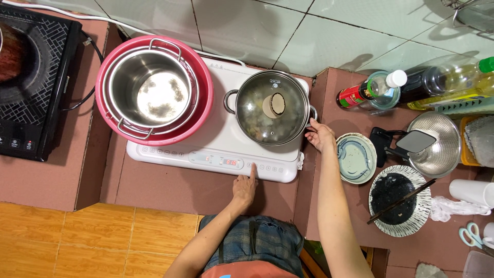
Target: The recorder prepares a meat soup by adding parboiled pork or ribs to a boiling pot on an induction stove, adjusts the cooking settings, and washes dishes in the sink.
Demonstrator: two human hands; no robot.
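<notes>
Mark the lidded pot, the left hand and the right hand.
lidded pot (268, 108): head view, on the glass lid beside its round knob.
left hand (244, 188): head view, back of the hand, forefinger on the cooktop's control panel.
right hand (320, 136): head view, back of the hand at the pot's side handle.

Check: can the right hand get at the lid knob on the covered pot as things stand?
Probably yes. The right hand already rests at the covered pot's right handle, and nothing stands over the glass lid between it and the lid knob.
</notes>
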